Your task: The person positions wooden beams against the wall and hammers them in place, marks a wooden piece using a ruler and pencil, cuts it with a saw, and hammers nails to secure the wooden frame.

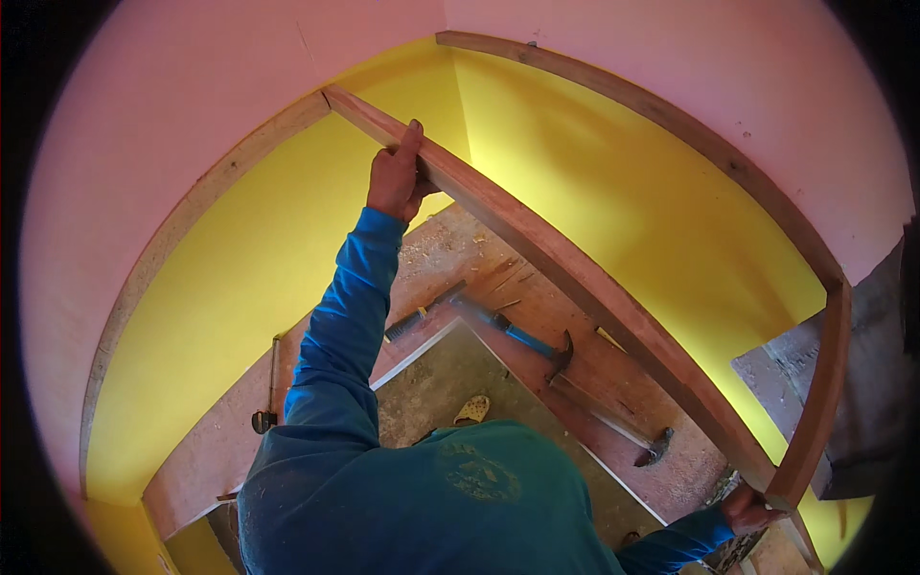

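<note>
1. Main item: long reddish-brown squared timber beam, slanting across my view from far L to near R. Far end meets pale brown timber batten on L wall.
2. L hand: closed round beam nr its far end, thumb up along the side.
3. R hand: curled shut on beam nr its near end, just beside overlap w/ short brown timber piece. Can't tell if it has that piece too; fingers partly hidden.
4. Done, as I read it: L batten up, dark brown timber batten up on R wall, short piece meeting its near end. Beam spans between.
5. Left, my judgement: securing beam. Both hands bear it; I can't make out fasteners at either end. Approx. midway.
6. Tools idle: blue-handled claw hammer + wooden-handled hammer, both on reddish plywood boards. Black tape measure off L, strip out. Neither hand nr any.
</note>
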`<move>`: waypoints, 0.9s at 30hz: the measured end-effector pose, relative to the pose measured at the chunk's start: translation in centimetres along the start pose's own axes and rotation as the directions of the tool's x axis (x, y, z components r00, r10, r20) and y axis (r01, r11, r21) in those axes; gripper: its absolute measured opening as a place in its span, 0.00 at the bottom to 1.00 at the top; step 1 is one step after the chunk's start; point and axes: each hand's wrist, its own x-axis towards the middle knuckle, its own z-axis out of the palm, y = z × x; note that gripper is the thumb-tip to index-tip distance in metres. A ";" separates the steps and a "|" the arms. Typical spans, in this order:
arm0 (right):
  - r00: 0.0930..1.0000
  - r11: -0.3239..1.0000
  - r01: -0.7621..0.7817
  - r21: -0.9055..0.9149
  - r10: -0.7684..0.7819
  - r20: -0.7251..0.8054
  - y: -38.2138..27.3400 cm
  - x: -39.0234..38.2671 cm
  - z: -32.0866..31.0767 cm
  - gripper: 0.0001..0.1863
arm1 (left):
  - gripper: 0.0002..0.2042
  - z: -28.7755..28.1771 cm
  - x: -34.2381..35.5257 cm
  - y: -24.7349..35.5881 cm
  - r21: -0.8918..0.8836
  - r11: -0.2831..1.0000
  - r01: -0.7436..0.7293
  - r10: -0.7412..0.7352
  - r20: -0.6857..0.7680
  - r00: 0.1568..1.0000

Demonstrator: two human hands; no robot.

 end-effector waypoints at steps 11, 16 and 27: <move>0.997 0.993 -0.053 0.102 0.059 -0.057 -0.1 -2.0 2.9 0.21 | 0.24 2.2 -4.0 -3.8 -0.267 0.905 0.331 -0.260 0.269 0.927; 0.999 0.991 0.036 0.129 -0.033 -0.026 -1.7 -4.7 4.6 0.17 | 0.36 6.1 -11.9 -11.5 0.031 0.807 0.590 -0.256 0.918 0.303; 0.993 0.985 0.097 0.144 -0.105 0.048 -3.8 -7.4 4.5 0.15 | 0.32 8.1 -16.7 -12.8 -0.092 0.894 0.439 -0.105 0.908 0.406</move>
